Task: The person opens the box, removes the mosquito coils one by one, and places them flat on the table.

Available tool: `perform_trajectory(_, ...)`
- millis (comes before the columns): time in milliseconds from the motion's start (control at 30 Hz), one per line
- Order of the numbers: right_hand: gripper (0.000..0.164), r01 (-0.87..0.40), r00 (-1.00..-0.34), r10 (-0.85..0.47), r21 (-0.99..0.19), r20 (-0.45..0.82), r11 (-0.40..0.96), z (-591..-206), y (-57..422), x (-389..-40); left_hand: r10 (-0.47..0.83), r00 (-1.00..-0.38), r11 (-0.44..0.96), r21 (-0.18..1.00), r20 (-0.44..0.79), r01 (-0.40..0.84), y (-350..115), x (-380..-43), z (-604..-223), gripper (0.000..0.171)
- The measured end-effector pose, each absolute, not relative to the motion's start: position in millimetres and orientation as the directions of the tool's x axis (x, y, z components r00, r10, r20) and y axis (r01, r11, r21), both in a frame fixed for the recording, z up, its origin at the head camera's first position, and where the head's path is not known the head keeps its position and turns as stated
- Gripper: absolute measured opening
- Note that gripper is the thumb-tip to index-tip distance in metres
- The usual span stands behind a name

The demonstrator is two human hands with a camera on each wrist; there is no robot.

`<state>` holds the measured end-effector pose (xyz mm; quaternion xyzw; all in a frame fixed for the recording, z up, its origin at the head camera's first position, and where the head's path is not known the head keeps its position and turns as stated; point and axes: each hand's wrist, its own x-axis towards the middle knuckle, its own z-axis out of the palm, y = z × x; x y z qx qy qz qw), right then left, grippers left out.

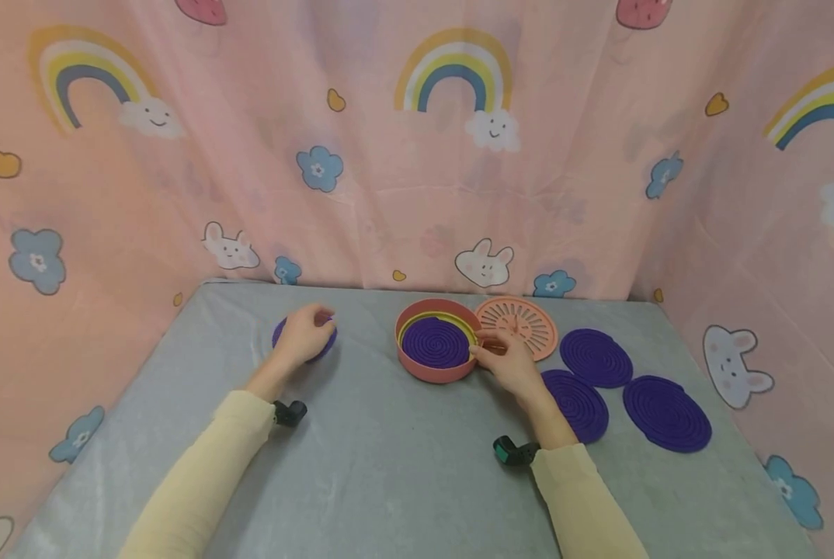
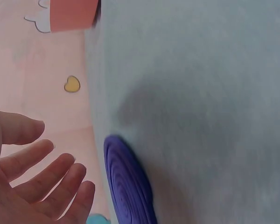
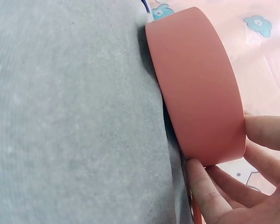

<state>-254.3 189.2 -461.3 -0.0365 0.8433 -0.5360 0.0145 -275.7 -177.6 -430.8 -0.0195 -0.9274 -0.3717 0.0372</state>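
My left hand hovers over a purple mosquito coil lying at the table's left. In the left wrist view its fingers are spread and loosely bent, apart from that coil. At the table's back middle stands a round coral box with a yellow ring inside and a purple coil on top. My right hand grips the box's right side, thumb at the rim and fingers on the outer wall, as the right wrist view shows. Whatever lies under the coil in the box is hidden.
A slotted coral lid lies flat behind my right hand. Three purple coils lie to the right: one farther back, one near my wrist, one outermost. A printed pink curtain hangs behind the grey table.
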Motion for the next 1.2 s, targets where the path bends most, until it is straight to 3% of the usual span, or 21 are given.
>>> perform_trajectory(633, 0.042, -0.027, -0.997, -0.073, -0.905, -0.005, 0.425, -458.8, 187.0, -253.9, 0.103, -0.989, 0.618, 0.771, 0.109, 0.150, -115.8, -277.6, -427.2, 0.034)
perform_trajectory(1200, 0.043, -0.034, -0.997, -0.080, -0.904, 0.000, 0.427, -462.0, 189.5, -255.0, 0.219, -0.964, 0.589, 0.767, 0.149, 0.253, -57.4, -282.9, -412.4, 0.032)
